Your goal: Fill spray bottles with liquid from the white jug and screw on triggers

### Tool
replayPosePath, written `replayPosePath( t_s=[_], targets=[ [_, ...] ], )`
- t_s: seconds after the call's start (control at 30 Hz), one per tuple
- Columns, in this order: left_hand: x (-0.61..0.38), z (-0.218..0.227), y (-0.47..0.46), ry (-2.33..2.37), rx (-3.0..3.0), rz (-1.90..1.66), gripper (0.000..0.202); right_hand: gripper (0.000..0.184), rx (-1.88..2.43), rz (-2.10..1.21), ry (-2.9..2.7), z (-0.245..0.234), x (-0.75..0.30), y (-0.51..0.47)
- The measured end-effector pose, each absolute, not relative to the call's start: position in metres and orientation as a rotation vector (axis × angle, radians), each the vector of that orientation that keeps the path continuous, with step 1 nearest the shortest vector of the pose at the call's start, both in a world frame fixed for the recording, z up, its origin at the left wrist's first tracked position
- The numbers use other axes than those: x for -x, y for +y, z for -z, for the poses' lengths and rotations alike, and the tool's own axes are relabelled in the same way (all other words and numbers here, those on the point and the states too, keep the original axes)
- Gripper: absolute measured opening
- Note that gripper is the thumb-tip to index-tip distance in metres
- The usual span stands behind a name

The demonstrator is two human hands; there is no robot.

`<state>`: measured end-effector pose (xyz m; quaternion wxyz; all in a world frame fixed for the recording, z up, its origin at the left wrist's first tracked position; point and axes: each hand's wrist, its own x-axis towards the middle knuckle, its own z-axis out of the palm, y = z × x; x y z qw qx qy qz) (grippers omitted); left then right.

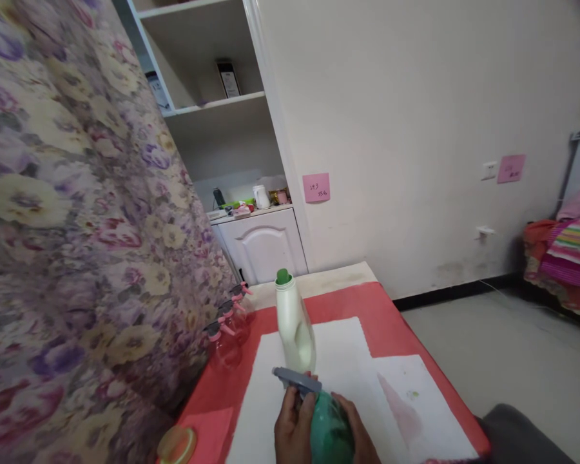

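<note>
At the bottom of the view I hold a green translucent spray bottle (329, 430) with a grey trigger head (296, 380). My left hand (292, 430) wraps its left side just under the head. My right hand (362, 433) closes on its right side. Right behind the bottle, a white detergent bottle (296, 325) with a green cap (283, 277) stands upright on white paper (343, 351). The paper lies on a red table (391, 322).
Two clear spray bottles with pink triggers (227, 332) stand at the table's left edge against a floral curtain (77, 225). A round pinkish lid (176, 444) lies front left. White shelves and a cabinet (263, 245) stand behind, and striped bedding (573, 258) lies at the right.
</note>
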<state>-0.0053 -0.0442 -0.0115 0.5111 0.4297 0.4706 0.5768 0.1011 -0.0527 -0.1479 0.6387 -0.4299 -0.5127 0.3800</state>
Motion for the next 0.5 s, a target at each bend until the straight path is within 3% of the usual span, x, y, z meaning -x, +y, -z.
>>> replayPosePath(
  t_s=[0.23, 0.5],
  targets=[
    [0.002, 0.020, -0.040, 1.183, -1.046, -1.439, 0.046, 0.095, 1.071, -0.829, -1.221, 0.148, -0.103, -0.056],
    [0.025, -0.014, -0.041, 1.108, -1.009, -1.573, 0.046, 0.094, 1.079, -0.822, -1.279, 0.149, -0.105, -0.063]
  ],
)
